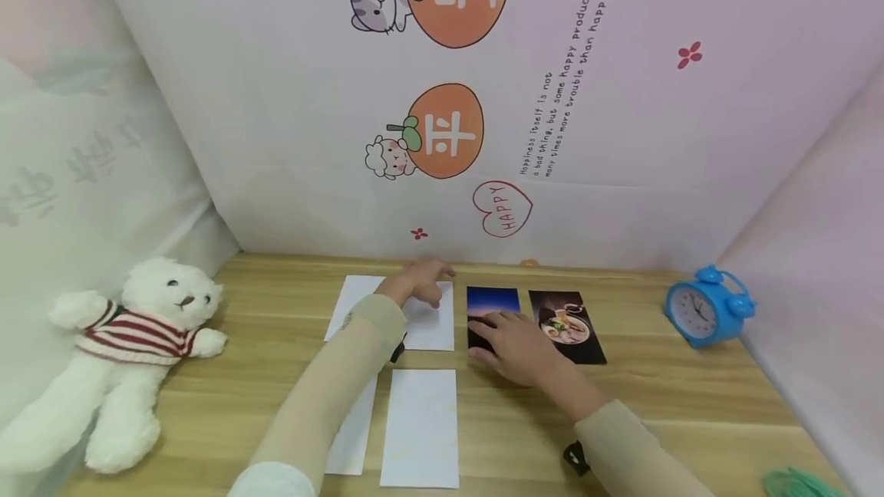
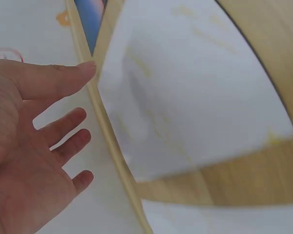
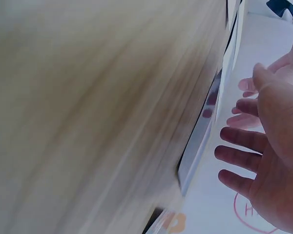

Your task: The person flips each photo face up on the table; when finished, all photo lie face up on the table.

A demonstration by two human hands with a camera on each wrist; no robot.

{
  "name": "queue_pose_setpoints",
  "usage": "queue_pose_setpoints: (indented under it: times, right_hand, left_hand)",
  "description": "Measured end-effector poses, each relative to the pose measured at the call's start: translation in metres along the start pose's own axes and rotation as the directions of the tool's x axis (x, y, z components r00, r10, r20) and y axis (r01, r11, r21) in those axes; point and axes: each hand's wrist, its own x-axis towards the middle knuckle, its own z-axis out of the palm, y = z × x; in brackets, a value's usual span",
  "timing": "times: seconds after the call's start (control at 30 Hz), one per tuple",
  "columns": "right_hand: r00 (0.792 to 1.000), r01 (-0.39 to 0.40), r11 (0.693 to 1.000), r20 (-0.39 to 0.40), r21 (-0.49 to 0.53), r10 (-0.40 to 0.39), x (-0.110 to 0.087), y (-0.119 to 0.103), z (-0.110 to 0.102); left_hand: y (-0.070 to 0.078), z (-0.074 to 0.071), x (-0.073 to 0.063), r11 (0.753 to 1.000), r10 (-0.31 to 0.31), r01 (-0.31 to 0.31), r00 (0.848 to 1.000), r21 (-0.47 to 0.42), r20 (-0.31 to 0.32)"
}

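My left hand point(image 1: 423, 282) reaches over a blank white card point(image 1: 433, 330) in the back row. In the left wrist view its fingers are spread and hold nothing, beside the white card point(image 2: 200, 92). My right hand point(image 1: 514, 347) is over a picture card with a blue and purple sky point(image 1: 493, 299), covering its lower part. The right wrist view shows the right hand point(image 3: 268, 146) with fingers extended and nothing pinched; whether the fingertips touch the card I cannot tell. Right of it lies a card with a bowl of food point(image 1: 566, 327).
More white cards lie at the back left point(image 1: 354, 290), front left point(image 1: 354, 443) and front middle point(image 1: 420, 428). A white teddy bear point(image 1: 138, 336) sits at the left, a blue alarm clock point(image 1: 707, 309) at the right. Something green point(image 1: 797, 482) lies at the front right corner.
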Motion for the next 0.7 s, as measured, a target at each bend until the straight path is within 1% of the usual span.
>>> queue_pose_setpoints:
  times: [0.17,0.3,0.43,0.5,0.6,0.7]
  right_hand:
    - [1.0,0.028,0.999,-0.008,-0.019,-0.028,0.014,-0.012,0.003]
    - [0.999,0.046,0.999,-0.008,-0.019,-0.046,0.029,-0.019,0.008]
    - [0.999,0.033,0.999,-0.004,0.002,-0.033,0.045,-0.026,0.008]
    - [1.0,0.015,1.0,0.016,0.012,-0.015,0.051,-0.029,0.007]
    - [0.999,0.008,1.0,0.042,0.003,-0.008,0.056,-0.033,0.009]
    - [0.999,0.021,0.999,0.051,-0.027,-0.019,0.059,-0.034,0.012]
  left_hand:
    - [-0.023,-0.001,-0.013,0.998,-0.057,0.057,0.998,-0.032,-0.001]
    - [-0.034,0.001,-0.017,0.994,-0.108,0.108,0.994,-0.024,-0.007]
    - [-0.038,0.0,-0.02,0.99,-0.143,0.142,0.99,-0.024,-0.014]
    - [-0.038,-0.001,-0.02,0.988,-0.153,0.152,0.988,-0.02,-0.013]
    - [-0.037,-0.001,-0.019,0.987,-0.16,0.16,0.987,-0.008,-0.013]
    - [-0.035,0.0,-0.018,0.987,-0.163,0.163,0.987,0.005,-0.013]
